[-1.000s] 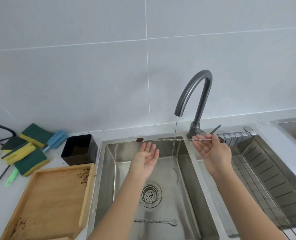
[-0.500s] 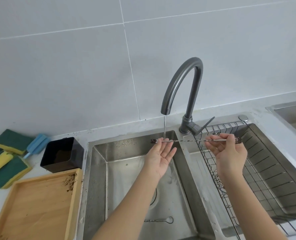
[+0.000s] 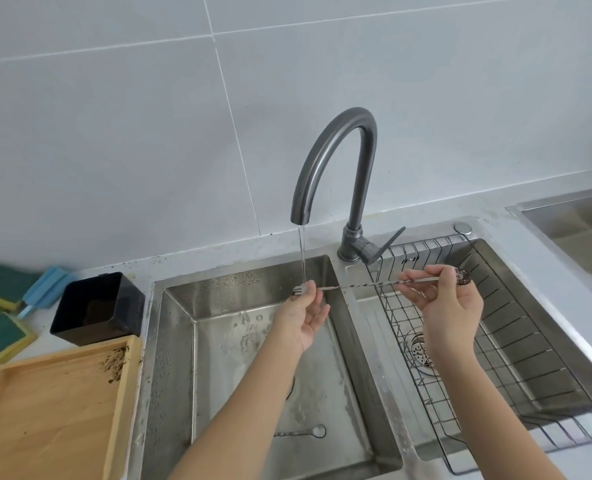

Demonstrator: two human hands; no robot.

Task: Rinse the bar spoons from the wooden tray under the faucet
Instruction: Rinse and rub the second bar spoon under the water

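Both bare forearms reach forward from the bottom edge, angled slightly inward. The left hand (image 3: 304, 318) is held palm up, its fingers raised and loosely together, the fingertips (image 3: 309, 287) touching the forked end of a bar spoon (image 3: 374, 285). The right hand (image 3: 448, 306) is raised higher, palm turned toward the person, and pinches the spoon's handle between thumb and curled fingers, holding it level.
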